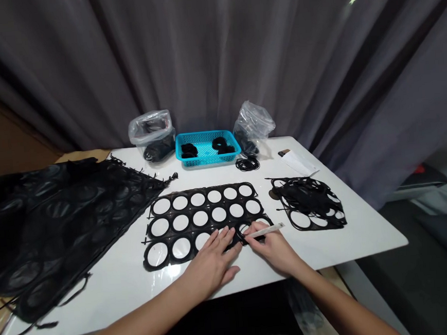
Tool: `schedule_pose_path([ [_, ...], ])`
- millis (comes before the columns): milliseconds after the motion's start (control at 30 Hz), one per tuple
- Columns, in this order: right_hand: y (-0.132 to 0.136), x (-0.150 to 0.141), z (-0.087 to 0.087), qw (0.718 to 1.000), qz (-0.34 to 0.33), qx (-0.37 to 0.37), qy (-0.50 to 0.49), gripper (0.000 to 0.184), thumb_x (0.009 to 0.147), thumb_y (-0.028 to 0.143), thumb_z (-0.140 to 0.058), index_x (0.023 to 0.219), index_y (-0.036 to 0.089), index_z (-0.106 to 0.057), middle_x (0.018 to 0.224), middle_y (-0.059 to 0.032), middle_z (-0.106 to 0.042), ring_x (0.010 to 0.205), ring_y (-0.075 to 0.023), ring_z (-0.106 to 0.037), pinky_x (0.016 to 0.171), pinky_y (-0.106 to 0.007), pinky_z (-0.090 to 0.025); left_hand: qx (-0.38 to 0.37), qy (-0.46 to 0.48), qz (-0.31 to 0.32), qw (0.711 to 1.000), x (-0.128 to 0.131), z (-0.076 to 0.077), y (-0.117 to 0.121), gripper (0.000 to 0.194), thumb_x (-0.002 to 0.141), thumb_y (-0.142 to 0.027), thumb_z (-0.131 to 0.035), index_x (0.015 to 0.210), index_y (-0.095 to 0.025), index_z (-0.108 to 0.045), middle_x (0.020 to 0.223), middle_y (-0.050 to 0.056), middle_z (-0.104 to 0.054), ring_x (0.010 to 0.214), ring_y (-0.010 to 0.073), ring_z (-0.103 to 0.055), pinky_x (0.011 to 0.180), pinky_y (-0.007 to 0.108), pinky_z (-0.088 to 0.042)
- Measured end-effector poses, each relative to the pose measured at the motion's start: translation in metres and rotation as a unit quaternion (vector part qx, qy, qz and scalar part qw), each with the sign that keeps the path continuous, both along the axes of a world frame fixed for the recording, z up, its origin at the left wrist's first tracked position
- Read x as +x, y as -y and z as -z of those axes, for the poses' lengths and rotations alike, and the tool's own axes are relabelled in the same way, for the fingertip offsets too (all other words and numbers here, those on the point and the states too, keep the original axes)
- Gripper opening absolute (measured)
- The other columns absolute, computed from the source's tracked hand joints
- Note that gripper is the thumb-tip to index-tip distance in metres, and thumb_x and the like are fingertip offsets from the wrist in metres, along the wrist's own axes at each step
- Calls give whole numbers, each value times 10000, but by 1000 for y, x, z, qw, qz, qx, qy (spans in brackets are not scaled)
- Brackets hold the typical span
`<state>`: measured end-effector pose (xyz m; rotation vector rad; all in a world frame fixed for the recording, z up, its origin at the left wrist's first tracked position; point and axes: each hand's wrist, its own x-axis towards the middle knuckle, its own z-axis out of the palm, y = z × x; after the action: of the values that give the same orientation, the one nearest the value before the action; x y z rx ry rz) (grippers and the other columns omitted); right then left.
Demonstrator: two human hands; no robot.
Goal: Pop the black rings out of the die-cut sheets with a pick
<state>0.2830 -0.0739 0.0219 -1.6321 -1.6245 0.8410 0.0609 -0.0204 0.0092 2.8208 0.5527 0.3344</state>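
Note:
A black rubbery sheet with rows of round openings lies flat on the white table in front of me. My left hand rests on its near edge, palm down and fingers spread, holding nothing. Pinched like a pen in my right hand is a slim pale tool, perhaps a craft knife, its back end pointing right. Its tip reaches one of the rings at the sheet's near right corner, beside my left fingertips. My fingers hide the exact point of contact.
Left lies a larger pile of black perforated sheets. Behind stand a blue basket with black rings and two clear plastic bags. Loose black rings lie near the basket. Right, black strips cover another sheet, below white paper.

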Motion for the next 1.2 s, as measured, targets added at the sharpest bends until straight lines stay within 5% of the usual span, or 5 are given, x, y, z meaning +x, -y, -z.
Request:
schedule_pose_path([
  [267,-5,0,-17,996,42,-9,-77,164,907,351,-561,824,209,-576,878,-23,-669,864,-203,-608,812,-319,-443,-134,103,-76,983,6,-18,-2,374,930,-287,-621,1288,-217,-537,1527,144,-417,1400,311,-419,1122,493,-382],
  [533,-4,-8,-52,972,29,-28,-230,284,833,434,-694,745,197,-564,853,-26,-649,792,-177,-560,734,-299,-434,-495,246,-42,832,31,-51,-35,503,867,-241,-695,1322,-250,-479,939,8,-614,889,179,-616,864,332,-469],
  [700,-2,-3,-40,901,90,-82,-417,342,717,411,-841,726,178,-591,800,-17,-649,720,-140,-550,666,-264,-442,-672,285,-47,682,31,-53,-41,545,784,-223,-747,1277,-239,-518,829,-24,-536,760,133,-574,639,226,-385],
  [933,-2,-11,-36,749,142,-135,-633,297,663,190,-896,773,169,-621,774,2,-658,711,-114,-616,598,-209,-510,-792,347,-51,499,36,-57,-34,606,581,-42,-576,1162,-205,-623,711,-51,-448,732,131,-578,708,243,-425],
  [1200,-3,-11,-21,705,160,-136,-677,250,684,119,-876,792,157,-654,802,-2,-688,657,-78,-632,587,-153,-551,-787,380,-59,483,43,-55,-36,557,602,-37,-579,1133,-188,-658,698,-52,-433,710,120,-568,853,301,-460],
])
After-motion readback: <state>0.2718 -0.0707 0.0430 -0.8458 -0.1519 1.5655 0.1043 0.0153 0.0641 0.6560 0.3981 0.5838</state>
